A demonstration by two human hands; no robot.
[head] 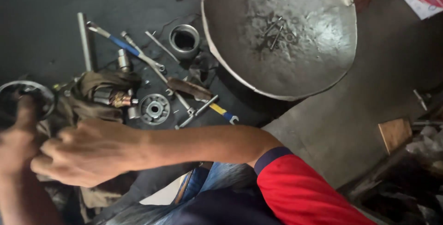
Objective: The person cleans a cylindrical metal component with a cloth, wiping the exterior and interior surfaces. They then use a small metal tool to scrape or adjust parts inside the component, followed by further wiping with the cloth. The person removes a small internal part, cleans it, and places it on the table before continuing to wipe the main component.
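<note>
Nearest the camera, the right hand [85, 153], reaching across from a red sleeve with a dark blue cuff [295, 188], is closing its fingers on a grimy brownish cloth [99, 84] wrapped about a dark motor armature with a coppery end [115, 98]; the cloth and armature are sitting just above the knuckles, touching the fingertips. The left hand [18, 139], blurred at the left edge, is gripping the same bundle from the other side, its thumb pointing up toward a round dark metal housing [27, 93]; exactly what its fingers enclose cannot be told. Just beside the armature, to its right, a small grey toothed disc with a centre hole [154, 109] is lying on the dark floor [46, 17]. Beyond it, a spanner with a yellow-taped handle [221, 110], a blue-handled tool [122, 45] and a plain steel rod [85, 40] are lying scattered. Farther off, a short steel ring-shaped sleeve [184, 39] is standing upright near a large, dented, shallow grey metal pan [295, 68] that is holding a few small screws and washers [277, 31].
</note>
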